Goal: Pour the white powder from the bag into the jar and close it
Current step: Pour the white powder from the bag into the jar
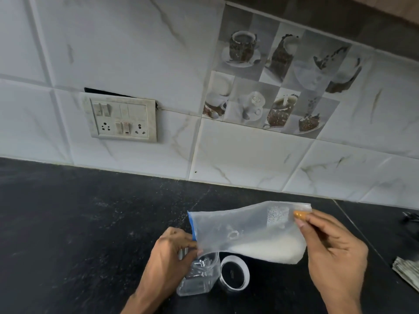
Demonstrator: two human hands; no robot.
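A clear plastic bag [244, 230] with a blue zip edge is held sideways above the counter, with white powder [272, 249] gathered in its lower right corner. My left hand [172, 252] pinches the bag's blue mouth end just above the open clear jar [199, 275]. My right hand [333, 250] pinches the bag's far upper corner between thumb and fingers. The jar stands upright on the black counter and is partly hidden by my left hand. Its round lid [234, 276] lies beside it on the right, under the bag.
The black stone counter [90, 223] runs to a tiled wall with a switch and socket panel [121, 120]. A folded cloth or paper [408, 271] lies at the right edge, and a dark object [411, 217] sits behind it.
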